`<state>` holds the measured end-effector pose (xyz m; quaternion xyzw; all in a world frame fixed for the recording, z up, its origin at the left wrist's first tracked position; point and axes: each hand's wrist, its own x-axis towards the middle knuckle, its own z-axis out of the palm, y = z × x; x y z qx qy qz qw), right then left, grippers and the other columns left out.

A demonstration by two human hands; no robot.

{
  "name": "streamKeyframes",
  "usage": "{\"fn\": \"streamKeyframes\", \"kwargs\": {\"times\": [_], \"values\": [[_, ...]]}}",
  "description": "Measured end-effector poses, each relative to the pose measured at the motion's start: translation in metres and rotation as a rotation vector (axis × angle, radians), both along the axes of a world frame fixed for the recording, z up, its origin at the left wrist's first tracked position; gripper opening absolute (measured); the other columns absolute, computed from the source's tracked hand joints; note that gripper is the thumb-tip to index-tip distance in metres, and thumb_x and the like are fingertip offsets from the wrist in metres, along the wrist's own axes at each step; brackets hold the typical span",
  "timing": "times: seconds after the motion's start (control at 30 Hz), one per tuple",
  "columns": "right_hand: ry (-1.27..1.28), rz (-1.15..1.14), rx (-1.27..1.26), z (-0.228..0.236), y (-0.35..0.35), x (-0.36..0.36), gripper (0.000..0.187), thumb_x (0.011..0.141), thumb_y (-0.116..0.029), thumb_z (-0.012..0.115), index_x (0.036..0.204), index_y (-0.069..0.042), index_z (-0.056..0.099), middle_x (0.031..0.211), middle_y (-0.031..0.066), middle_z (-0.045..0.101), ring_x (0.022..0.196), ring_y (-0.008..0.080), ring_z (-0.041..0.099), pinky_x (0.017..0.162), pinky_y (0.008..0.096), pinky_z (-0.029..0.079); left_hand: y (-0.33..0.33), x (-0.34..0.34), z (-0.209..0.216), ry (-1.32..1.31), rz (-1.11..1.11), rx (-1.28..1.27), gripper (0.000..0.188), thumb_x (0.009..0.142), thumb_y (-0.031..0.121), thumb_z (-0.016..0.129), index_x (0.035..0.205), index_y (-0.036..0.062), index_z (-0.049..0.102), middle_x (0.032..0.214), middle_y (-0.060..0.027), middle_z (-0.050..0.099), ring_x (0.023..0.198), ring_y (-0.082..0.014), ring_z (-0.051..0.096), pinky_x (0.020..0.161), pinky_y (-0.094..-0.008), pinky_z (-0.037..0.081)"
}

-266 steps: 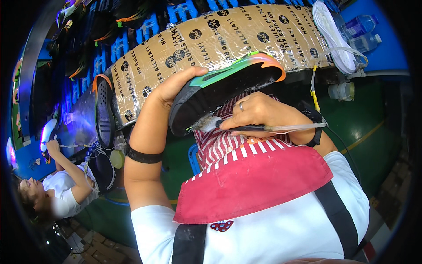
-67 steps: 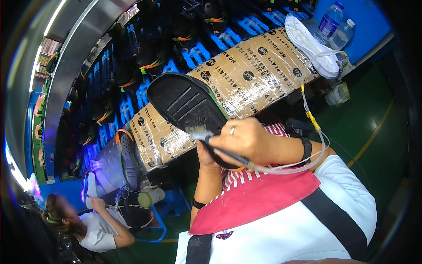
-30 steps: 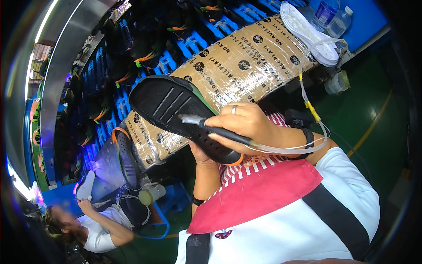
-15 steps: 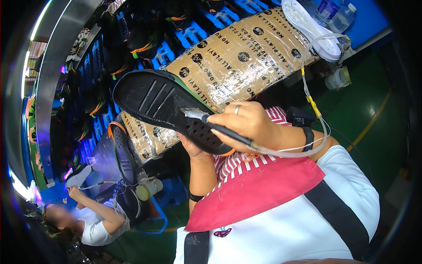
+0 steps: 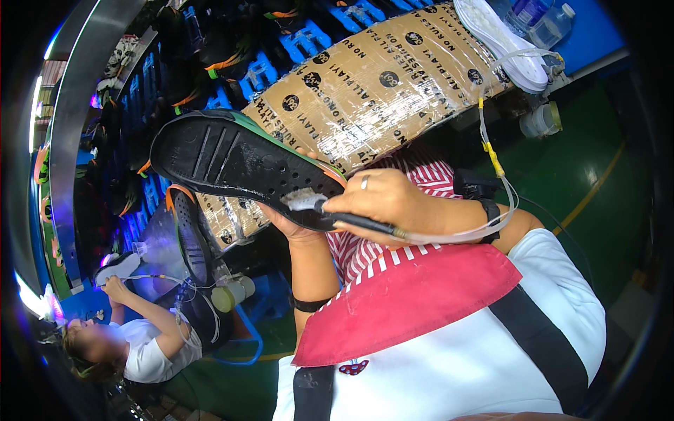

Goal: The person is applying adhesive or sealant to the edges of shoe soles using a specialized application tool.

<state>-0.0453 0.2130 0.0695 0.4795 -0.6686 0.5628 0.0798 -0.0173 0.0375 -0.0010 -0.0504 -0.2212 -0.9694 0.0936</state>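
My left hand (image 5: 289,223) grips a black shoe sole (image 5: 235,158) from beneath; its thumb side shows at the near edge and fingertips at the far edge. The sole has a green and orange rim, grooves at its broad end and round holes toward the narrower end. Closed round the dark handle of a glue brush (image 5: 361,223) is my right hand (image 5: 390,203), with a ring on one finger. The brush's whitish bristles touch the sole among the holes near its right end. A clear tube (image 5: 449,241) runs from the handle along my right forearm.
A wrapped cardboard pad (image 5: 379,91) lies under the sole. At its far right are a white sole (image 5: 502,45) and plastic bottles (image 5: 551,27). Another dark sole (image 5: 191,235) stands left. Behind is a blue rack (image 5: 309,45) of shoe parts. A co-worker (image 5: 151,344) holds a white sole.
The sole has shifted left and tilted with my left hand. The brush has gone from mid-sole to the holed area nearer the right end. The co-worker's hands have moved slightly.
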Motion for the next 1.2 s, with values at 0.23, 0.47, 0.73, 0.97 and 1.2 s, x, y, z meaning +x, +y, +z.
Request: {"fn": "streamKeyframes", "kwargs": {"times": [0.23,0.47,0.73,0.97,1.2], "values": [[-0.368,0.362,-0.036,0.015,0.005,-0.002,0.018,0.071,-0.011,0.069,0.086,-0.001,0.065,0.074,0.0125,0.064,0.064,0.0246,0.063,0.057,0.0323,0.048,-0.006,0.003,0.000,-0.080,0.022,0.094,0.078,0.080,0.061,0.053,0.134,0.0072,0.036,0.123,-0.0229,0.047,0.113,-0.0378,0.047,0.092,-0.0488,0.044],[-0.182,0.183,0.014,-0.001,0.000,0.001,0.019,0.070,-0.010,0.069,0.086,-0.002,0.064,0.073,0.0145,0.063,0.066,0.0297,0.062,0.058,0.0358,0.048,-0.008,0.004,-0.001,-0.009,-0.026,-0.009,0.081,0.079,0.062,0.054,0.134,0.0063,0.035,0.123,-0.0237,0.048,0.113,-0.0387,0.047,0.092,-0.0492,0.044],[-0.439,0.264,0.074,0.008,0.005,-0.006,0.019,0.073,-0.009,0.068,0.089,-0.001,0.067,0.070,0.0130,0.063,0.062,0.0234,0.061,0.057,0.0306,0.046,-0.022,0.002,0.005,0.035,-0.015,-0.100,0.092,0.074,0.067,0.056,0.136,0.0043,0.031,0.121,-0.0262,0.049,0.109,-0.0392,0.051,0.091,-0.0494,0.045],[-0.508,0.476,0.060,0.009,0.009,-0.004,0.025,0.070,-0.007,0.074,0.094,-0.004,0.068,0.072,0.0098,0.062,0.062,0.0202,0.059,0.055,0.0302,0.044,-0.041,0.005,0.006,0.055,-0.062,-0.139,0.094,0.066,0.065,0.065,0.130,0.0006,0.040,0.116,-0.0270,0.051,0.107,-0.0397,0.051,0.089,-0.0493,0.047],[-0.293,0.488,0.052,-0.002,0.004,-0.003,0.021,0.073,-0.011,0.071,0.092,-0.005,0.067,0.069,0.0119,0.061,0.060,0.0260,0.058,0.054,0.0330,0.044,-0.039,0.004,0.018,0.083,-0.128,-0.185,0.098,0.061,0.062,0.072,0.129,-0.0002,0.039,0.115,-0.0281,0.051,0.103,-0.0404,0.054,0.087,-0.0490,0.048]]}}
